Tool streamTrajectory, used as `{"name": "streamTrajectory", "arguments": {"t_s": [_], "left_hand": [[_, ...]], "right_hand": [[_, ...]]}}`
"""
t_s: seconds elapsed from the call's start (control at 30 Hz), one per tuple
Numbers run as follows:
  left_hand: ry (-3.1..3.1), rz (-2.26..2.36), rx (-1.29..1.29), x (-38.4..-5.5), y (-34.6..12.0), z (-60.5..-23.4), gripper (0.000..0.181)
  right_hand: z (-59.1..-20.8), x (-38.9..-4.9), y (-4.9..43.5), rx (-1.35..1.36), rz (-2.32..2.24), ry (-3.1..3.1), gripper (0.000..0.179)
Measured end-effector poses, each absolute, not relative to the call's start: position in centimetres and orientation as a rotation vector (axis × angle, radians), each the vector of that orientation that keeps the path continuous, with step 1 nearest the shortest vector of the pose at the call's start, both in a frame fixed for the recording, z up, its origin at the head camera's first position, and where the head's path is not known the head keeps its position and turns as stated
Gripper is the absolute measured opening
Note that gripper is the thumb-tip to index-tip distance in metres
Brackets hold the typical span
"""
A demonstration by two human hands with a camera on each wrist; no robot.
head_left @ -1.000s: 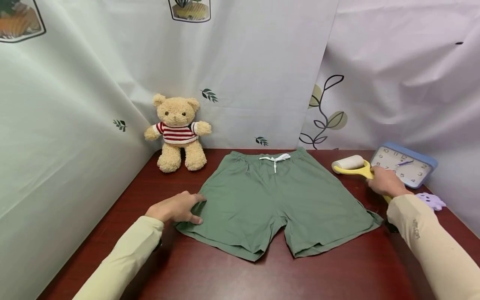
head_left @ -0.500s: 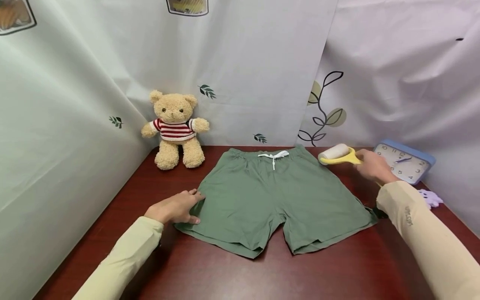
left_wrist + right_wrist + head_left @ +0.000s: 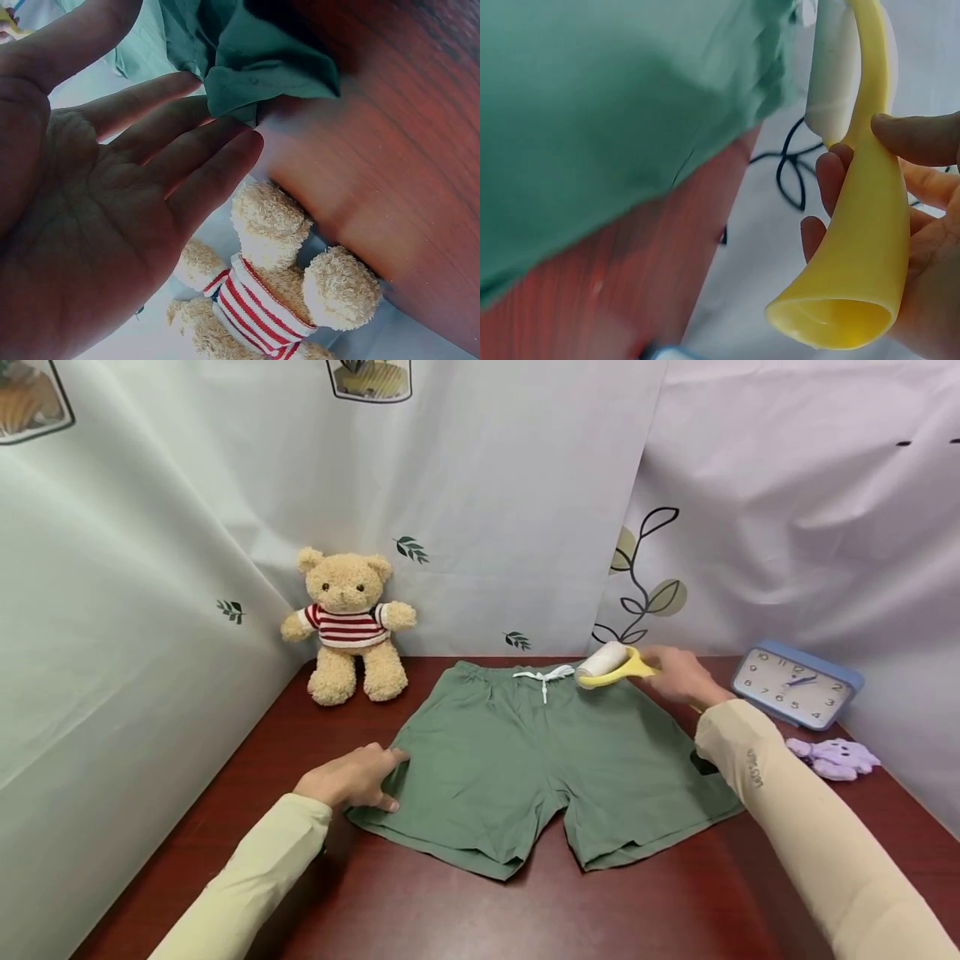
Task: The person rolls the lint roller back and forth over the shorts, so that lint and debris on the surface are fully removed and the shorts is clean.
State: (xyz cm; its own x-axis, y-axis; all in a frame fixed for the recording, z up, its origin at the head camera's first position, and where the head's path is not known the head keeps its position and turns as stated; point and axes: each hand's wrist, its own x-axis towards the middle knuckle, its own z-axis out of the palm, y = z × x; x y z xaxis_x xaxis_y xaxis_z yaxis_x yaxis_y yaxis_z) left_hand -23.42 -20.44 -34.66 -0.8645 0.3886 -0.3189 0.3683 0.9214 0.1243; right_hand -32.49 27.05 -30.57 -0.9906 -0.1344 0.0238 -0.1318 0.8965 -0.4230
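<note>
Green shorts (image 3: 495, 752) with a white drawstring (image 3: 545, 675) lie spread flat on the dark red table. My left hand (image 3: 356, 779) rests at their left leg edge, fingers extended; in the left wrist view the palm (image 3: 97, 195) shows with nothing in it, fingertips right at the cloth (image 3: 262, 71). My right hand (image 3: 678, 675) grips a lint roller by its yellow handle (image 3: 862, 225), thumb on one side and fingers curled round the other. The roller's white cylinder (image 3: 602, 658) is over the shorts' waistband, right of the drawstring.
A teddy bear (image 3: 347, 627) in a striped shirt sits at the back left against the curtain (image 3: 487, 510). On the right stand a blue-framed clock (image 3: 798, 685) and a small purple toy (image 3: 836, 758). Bare table (image 3: 525, 918) shows at the front.
My right hand has carried the lint roller leftward from beside the clock to over the shorts' waistband, uncovering the clock and purple toy. My left hand has stayed in place.
</note>
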Motion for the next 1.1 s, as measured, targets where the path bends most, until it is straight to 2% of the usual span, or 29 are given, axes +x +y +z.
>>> {"name": "streamTrajectory", "arguments": {"t_s": [0.77,1.1], "left_hand": [[2.746,0.051,0.538,-23.1,-20.2,-34.6,0.077],[2.743,0.04,0.518,-23.3,-19.7,-34.3,0.076]], "right_hand": [[-32.1,-34.9,13.8,-0.473,-0.814,2.943,0.044],[-33.0,-35.3,10.0,-0.581,-0.805,2.868,0.046]]}}
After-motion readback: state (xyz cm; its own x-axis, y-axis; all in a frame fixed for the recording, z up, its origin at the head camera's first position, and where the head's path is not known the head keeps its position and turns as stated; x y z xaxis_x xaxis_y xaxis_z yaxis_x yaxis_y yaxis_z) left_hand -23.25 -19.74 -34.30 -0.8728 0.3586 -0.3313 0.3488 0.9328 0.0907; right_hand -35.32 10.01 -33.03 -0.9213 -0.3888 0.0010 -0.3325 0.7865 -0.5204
